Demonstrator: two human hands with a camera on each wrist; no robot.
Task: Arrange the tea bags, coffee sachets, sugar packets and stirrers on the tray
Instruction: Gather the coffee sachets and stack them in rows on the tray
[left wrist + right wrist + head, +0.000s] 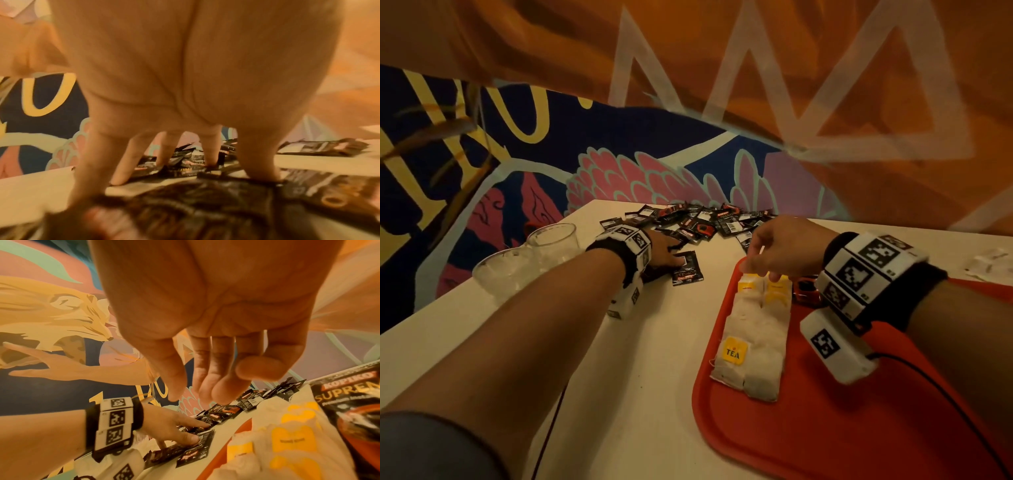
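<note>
A red tray (842, 428) lies at the front right of the white table. Two rows of white tea bags (756, 329) with yellow tags fill its left side, and one black coffee sachet (806, 289) lies beside their far end. My right hand (763, 263) hovers over the far tea bags with fingers hanging loose and holding nothing, as the right wrist view (205, 386) confirms. My left hand (666, 255) presses spread, straight fingers on loose black coffee sachets (688, 270) on the table left of the tray. A pile of coffee sachets (705, 219) lies at the back.
Two clear glasses (551, 241) (505, 270) stand near the table's left edge, close to my left forearm. White packets (988, 262) lie on the table at the far right. A painted wall rises right behind the table.
</note>
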